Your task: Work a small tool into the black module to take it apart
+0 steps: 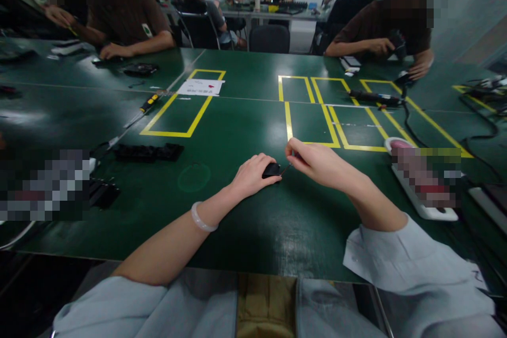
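Note:
My left hand (255,173), with a pale bracelet on the wrist, is closed around a small black rounded part (271,170) low over the green table. Its exact kind cannot be made out. To the right, my right hand (312,162) pinches a thin metal tool (285,170). The tool's slim shaft slants down to the left, and its tip is at or close to the black part's right end. My fingers hide the tool's handle, and most of the black part is covered by my left hand.
Yellow tape rectangles (289,121) mark the green table (245,227). Black strip-like pieces (148,152) lie left; a white-edged device (441,214) is at right. Beyond are a paper sheet (200,87), a yellow-black tool (149,102) and a black bar (374,97). Co-workers sit across.

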`<state>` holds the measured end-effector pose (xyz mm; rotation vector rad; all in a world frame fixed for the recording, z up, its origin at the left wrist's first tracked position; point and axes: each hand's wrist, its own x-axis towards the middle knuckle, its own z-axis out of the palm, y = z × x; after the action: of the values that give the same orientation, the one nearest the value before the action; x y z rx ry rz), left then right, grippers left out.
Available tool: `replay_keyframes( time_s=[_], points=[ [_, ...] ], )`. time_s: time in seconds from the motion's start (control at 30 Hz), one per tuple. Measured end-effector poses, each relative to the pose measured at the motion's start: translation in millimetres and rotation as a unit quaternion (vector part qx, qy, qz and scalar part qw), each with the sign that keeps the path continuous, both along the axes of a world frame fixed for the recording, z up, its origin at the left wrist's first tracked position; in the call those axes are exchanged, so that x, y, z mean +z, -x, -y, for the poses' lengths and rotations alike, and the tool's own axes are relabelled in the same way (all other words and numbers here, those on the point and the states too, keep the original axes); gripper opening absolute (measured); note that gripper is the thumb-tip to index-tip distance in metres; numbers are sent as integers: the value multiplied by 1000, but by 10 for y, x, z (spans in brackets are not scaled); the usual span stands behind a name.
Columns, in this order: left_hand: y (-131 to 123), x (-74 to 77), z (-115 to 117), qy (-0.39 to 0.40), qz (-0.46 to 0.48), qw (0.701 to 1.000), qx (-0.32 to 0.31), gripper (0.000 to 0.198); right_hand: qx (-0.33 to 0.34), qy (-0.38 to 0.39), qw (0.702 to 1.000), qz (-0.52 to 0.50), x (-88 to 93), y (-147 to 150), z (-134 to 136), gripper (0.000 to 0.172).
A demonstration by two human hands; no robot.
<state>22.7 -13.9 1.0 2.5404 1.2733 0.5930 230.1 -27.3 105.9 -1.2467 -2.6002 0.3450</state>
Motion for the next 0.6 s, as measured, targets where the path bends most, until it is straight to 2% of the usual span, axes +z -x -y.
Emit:
replay_keyframes(
  time_s=[0.23,0.6],
  points=[
    [-3,8,10,4,1,1000,5,39,-45,-24,998,33,-14,74,4,26],
    [-1,10,6,10,6,1000,5,39,-16,1,1000,-3,11,17,17,16]
  ],
)
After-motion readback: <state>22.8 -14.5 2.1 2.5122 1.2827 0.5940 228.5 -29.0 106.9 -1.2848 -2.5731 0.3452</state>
